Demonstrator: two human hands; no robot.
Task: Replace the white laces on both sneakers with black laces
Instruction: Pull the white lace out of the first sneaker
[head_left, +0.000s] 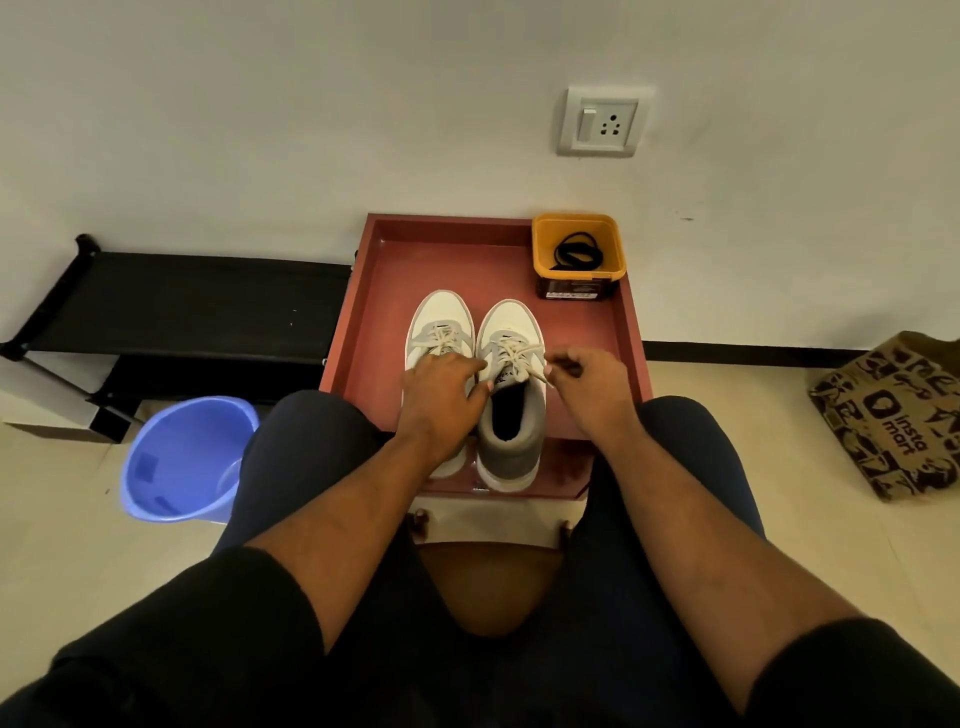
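On the red surface (363, 332), my left hand (441, 387) flat across the left sneaker (441, 317), right hand (589, 376) pinching the right sneaker's (511, 332) white lace (540, 375).

I read only 1 text here: "insta mart", printed in pale letters on the brown patterned paper bag (893, 415) to the right of the red tray (363, 332). The label on the yellow-rimmed tub (576, 291) on that tray is too small for me to read.

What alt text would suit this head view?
Seated person's right hand pinches a white lace end on the right sneaker while the left hand rests on the left sneaker, both on a red tray. Black laces lie in a yellow tub.
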